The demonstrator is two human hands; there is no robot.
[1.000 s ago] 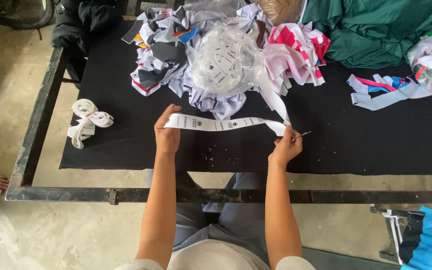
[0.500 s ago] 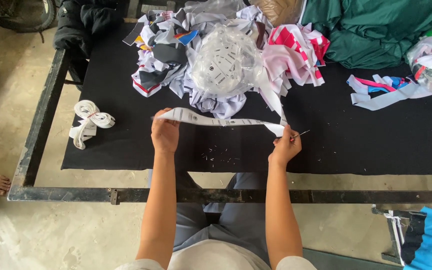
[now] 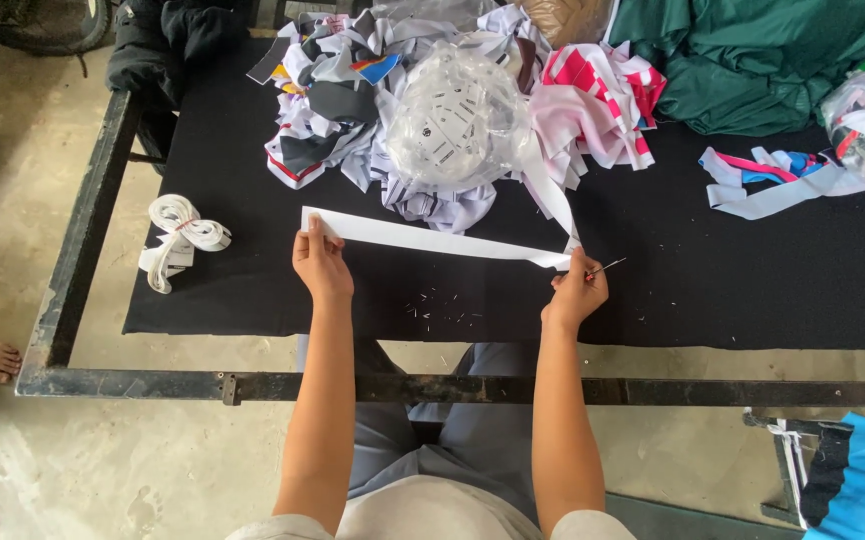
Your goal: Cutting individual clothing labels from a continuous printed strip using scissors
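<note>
I have my left hand (image 3: 321, 264) pinching the near end of a white fabric strip (image 3: 433, 240) stretched flat over the black table (image 3: 733, 290), while my right hand (image 3: 577, 292) grips its other end together with a small red-handled thread snipper (image 3: 605, 268).

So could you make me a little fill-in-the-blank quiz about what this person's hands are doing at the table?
1. The left hand and right hand hold a long strip of ____ colour stretched between them.
2. The table is covered with a cloth of ____ colour.
3. The bundle of white tape lies to the ____ of the left hand.
4. The clear plastic bag sits on the heap of scraps, ____ the strip.

Missing words: white; black; left; beyond
</note>
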